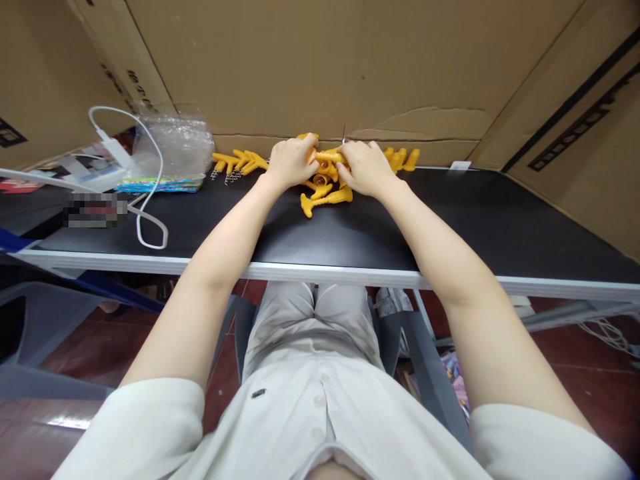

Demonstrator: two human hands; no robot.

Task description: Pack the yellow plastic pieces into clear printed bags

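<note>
Both hands meet over a pile of yellow plastic pieces at the back of the table. My left hand [291, 162] is closed on one end of a yellow corkscrew [327, 155], and the fingers of my right hand [367, 168] close round its other end. Its metal spiral cannot be seen. Just below the hands lie more yellow pieces, among them a T-shaped one with a ridged body [327, 199]. Left of my left hand, several yellow corkscrew handles [243, 161] with bare metal spirals lie in a row. Yellow sleeves [400, 159] stand behind my right hand.
Cardboard walls [310, 67] close off the back and sides of the black table [340, 237]. At left are a clear plastic bag [175, 143], colourful flat packs [175, 185] and a white cable [161, 167]. A small white card [460, 165] lies at the back right.
</note>
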